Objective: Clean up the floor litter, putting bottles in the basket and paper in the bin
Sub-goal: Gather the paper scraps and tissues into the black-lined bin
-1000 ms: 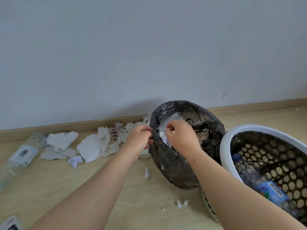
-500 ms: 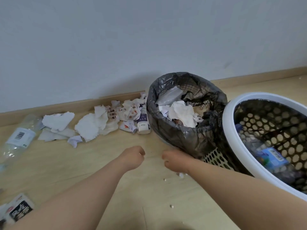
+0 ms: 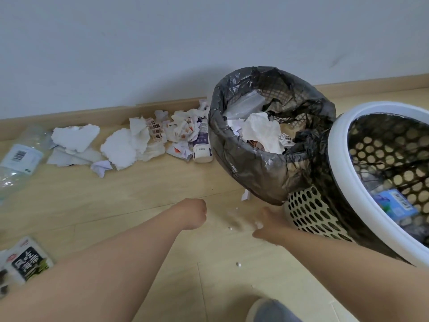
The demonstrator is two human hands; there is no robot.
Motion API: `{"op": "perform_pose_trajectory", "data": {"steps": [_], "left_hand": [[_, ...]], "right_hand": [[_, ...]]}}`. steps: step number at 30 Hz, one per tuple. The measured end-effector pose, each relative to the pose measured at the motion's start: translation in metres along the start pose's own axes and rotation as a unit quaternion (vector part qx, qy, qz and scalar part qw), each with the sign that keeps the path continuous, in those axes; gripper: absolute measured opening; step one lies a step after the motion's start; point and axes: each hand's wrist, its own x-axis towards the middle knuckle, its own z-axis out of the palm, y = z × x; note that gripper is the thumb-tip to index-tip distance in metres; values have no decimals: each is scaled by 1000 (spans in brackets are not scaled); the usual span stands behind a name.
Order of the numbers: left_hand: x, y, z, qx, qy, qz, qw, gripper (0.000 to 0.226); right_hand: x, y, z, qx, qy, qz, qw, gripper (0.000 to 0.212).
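The bin (image 3: 262,175), lined with a black bag and holding crumpled paper, stands by the wall. Touching its right side is the white-rimmed perforated basket (image 3: 346,180) with bottles inside. My left hand (image 3: 194,213) hovers over the floor in a fist, holding nothing. My right hand (image 3: 270,225) reaches down in front of the bin's base, thumb and fingers apart around a small white paper scrap (image 3: 258,225). Torn paper (image 3: 120,147) lies along the skirting. A white bottle (image 3: 202,147) lies beside the bin and a clear plastic bottle (image 3: 18,159) at far left.
A dark printed packet (image 3: 29,262) lies at the bottom left. Another paper scrap (image 3: 245,195) and tiny crumbs dot the wooden floor near the bin. My grey shoe (image 3: 271,310) shows at the bottom edge.
Both hands left the bin's bag rim and dropped to the floor in front of it. The right hand has opened and moved onto the small scrap.
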Motion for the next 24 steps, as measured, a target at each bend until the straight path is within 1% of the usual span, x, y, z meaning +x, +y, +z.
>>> {"op": "perform_pose_trajectory", "data": {"steps": [5, 7, 11, 15, 18, 21, 23, 24], "left_hand": [[-1, -6, 1, -5, -6, -3, 1000, 37], [-1, -8, 0, -4, -7, -1, 1000, 36], [2, -16, -4, -21, -5, -8, 1000, 34], [5, -21, -4, -22, -3, -12, 1000, 33], [5, -21, -4, -12, -3, -9, 1000, 34], [5, -19, -3, 3, -3, -3, 1000, 34], [5, -16, 0, 19, -5, 3, 1000, 34], [4, -14, 1, 30, -7, 7, 999, 35]], "right_hand": [[4, -13, 16, -13, 57, -8, 998, 40], [1, -16, 26, -50, 69, -22, 996, 36], [-5, -16, 37, -67, 51, -50, 995, 29], [-9, -16, 31, -48, 48, -81, 994, 13], [-14, -16, 19, -38, 85, -71, 993, 8], [-11, 0, 9, -30, 104, -25, 994, 8], [-11, 17, 7, -14, 76, 8, 997, 16], [-11, 25, 7, -7, 56, 20, 998, 26]]}}
